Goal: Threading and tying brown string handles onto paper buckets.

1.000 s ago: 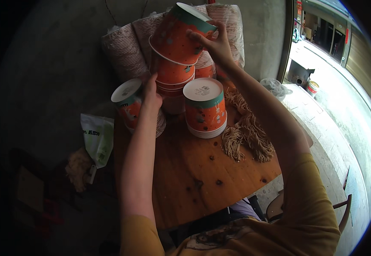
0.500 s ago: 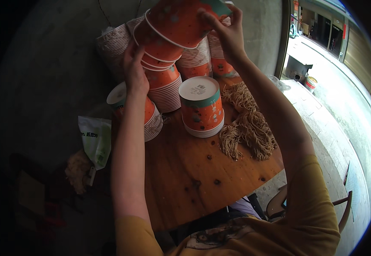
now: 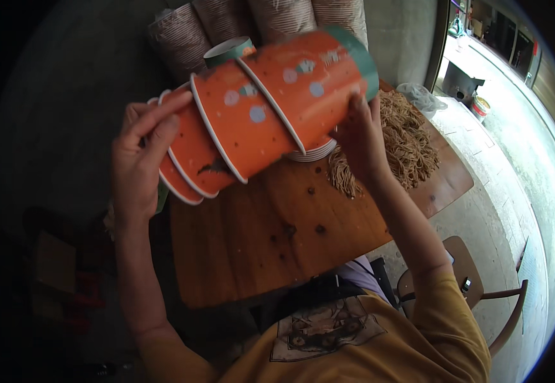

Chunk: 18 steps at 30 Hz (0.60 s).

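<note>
A stack of nested orange paper buckets (image 3: 226, 131) with white rims and a teal base band is held sideways above the table. My left hand (image 3: 140, 150) grips the rim end at the lower left, its fingers over the outermost rims. At the base end, my right hand (image 3: 362, 137) holds the stack from below, thumb against the orange side. Under it, the white rims of another bucket stack (image 3: 312, 153) show; the rest of that stack is hidden. A teal-banded bucket base (image 3: 229, 51) pokes up behind.
Tan stringy bundles (image 3: 408, 143) lie on the right of the wooden table (image 3: 245, 249). Tall plastic-wrapped bucket stacks (image 3: 284, 19) line the back. A clear plastic bag (image 3: 418, 99) rests at the far right edge, and a chair (image 3: 463, 255) stands to the right.
The held stack has come nearer and swung to a more sideways tilt. My left hand has moved left to its rim end; my right hand has come down with the base.
</note>
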Motion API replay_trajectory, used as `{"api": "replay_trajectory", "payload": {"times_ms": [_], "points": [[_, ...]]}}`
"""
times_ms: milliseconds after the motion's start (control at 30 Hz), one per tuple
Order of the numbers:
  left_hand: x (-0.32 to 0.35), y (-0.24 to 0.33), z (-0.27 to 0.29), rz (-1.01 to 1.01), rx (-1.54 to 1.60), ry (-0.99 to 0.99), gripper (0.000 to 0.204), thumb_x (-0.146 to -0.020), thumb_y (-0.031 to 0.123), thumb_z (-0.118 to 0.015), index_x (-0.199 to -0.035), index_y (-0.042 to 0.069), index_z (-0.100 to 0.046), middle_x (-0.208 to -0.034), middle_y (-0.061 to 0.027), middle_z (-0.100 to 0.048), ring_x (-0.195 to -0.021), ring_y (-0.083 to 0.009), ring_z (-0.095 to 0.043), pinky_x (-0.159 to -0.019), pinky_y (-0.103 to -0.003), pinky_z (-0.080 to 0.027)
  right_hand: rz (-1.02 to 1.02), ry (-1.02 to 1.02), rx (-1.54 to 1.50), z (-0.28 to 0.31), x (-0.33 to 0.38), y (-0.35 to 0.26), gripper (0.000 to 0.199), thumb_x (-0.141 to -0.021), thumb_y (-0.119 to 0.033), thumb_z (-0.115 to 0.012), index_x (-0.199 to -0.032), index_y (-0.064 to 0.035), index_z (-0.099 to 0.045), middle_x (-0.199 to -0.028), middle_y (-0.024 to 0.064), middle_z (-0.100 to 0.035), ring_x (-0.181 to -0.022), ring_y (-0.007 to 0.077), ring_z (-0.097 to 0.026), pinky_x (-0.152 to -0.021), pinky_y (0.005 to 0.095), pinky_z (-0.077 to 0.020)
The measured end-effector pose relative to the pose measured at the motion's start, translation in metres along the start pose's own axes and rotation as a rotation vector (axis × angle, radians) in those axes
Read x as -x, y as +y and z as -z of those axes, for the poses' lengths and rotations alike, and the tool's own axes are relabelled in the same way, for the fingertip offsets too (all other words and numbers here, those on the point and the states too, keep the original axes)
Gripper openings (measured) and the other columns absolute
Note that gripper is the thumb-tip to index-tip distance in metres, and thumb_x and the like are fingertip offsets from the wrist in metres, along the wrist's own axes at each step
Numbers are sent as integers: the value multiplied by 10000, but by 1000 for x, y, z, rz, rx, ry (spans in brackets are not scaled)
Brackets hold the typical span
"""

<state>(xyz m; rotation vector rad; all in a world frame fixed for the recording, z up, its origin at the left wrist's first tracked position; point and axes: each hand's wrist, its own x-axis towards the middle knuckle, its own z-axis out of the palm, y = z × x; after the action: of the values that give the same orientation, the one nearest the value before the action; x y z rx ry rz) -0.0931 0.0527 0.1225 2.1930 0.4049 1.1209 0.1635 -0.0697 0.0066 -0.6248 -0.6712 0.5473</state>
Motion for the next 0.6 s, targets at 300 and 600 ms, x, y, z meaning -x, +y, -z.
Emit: {"api": "replay_trajectory", "payload": {"times_ms": [300, 600], "points": [[12, 15, 8, 172, -182, -153, 252, -878, 47, -614, -1113, 89, -698, -788, 39, -379, -765, -65, -398, -737, -203, -366, -634, 111, -371, 0, 109, 77, 615, -882, -543, -582, -1311, -193, -314, -1341, 73, -450, -1212, 280, -494, -917, 450, -494], [-23, 44, -7, -55, -521, -193, 256, -843, 51, -661, -1096, 74, -681, -734, 4, -326, -644, -81, -375, -616, -225, -388, -879, 102, -718, -1, 104, 121, 966, -788, -700, -566, -1466, -113, -210, -1479, 189, -267, -1302, 400, -393, -1001, 516, -460]]}}
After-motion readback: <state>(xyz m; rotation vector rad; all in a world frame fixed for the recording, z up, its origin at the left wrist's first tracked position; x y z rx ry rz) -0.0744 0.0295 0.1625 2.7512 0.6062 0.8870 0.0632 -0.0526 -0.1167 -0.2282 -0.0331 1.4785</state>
